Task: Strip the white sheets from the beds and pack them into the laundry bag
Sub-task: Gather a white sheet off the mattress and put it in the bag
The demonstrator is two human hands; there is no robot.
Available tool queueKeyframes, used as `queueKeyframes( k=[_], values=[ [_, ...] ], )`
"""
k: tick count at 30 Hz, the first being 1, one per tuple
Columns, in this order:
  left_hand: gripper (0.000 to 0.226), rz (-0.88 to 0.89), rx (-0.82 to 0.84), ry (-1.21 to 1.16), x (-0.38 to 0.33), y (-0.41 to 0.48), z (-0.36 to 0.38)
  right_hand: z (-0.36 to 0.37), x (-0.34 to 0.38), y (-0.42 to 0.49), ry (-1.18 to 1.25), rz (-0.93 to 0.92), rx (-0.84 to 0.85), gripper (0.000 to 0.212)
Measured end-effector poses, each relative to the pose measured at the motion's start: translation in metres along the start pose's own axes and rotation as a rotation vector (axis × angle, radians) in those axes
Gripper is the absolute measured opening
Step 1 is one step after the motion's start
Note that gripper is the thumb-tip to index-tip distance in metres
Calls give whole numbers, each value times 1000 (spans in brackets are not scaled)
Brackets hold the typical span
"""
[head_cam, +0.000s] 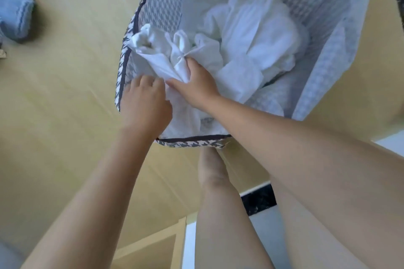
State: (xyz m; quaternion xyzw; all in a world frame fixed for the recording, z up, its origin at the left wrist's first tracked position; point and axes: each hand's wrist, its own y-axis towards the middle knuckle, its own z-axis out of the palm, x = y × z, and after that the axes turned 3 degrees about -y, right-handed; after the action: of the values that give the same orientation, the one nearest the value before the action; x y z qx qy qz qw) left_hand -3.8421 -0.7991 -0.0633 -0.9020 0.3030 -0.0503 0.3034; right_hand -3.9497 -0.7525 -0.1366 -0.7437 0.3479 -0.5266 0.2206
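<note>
A houndstooth laundry bag with a dark trim stands open on the floor, seen from above. Crumpled white sheets fill its inside. My right hand reaches into the bag and grips a bunched fold of white sheet at the near left side. My left hand sits at the bag's near left rim with curled fingers on the sheet's edge, where it hangs just inside the rim.
Yellowish floor surrounds the bag. A light blue bundle of fabric lies at the far left. My leg and foot stand right against the bag's near side. A dark threshold strip and a white surface lie at lower right.
</note>
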Motion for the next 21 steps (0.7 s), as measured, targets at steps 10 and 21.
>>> queueKeyframes(
  k=[10,21],
  values=[
    [15,-562,155,-335,41,-12,-8,20,-5,-2,-216,-75,106,56],
    [47,-411,-193,-611,25,-42,-34,18,17,-17,-802,-141,633,49]
  ],
)
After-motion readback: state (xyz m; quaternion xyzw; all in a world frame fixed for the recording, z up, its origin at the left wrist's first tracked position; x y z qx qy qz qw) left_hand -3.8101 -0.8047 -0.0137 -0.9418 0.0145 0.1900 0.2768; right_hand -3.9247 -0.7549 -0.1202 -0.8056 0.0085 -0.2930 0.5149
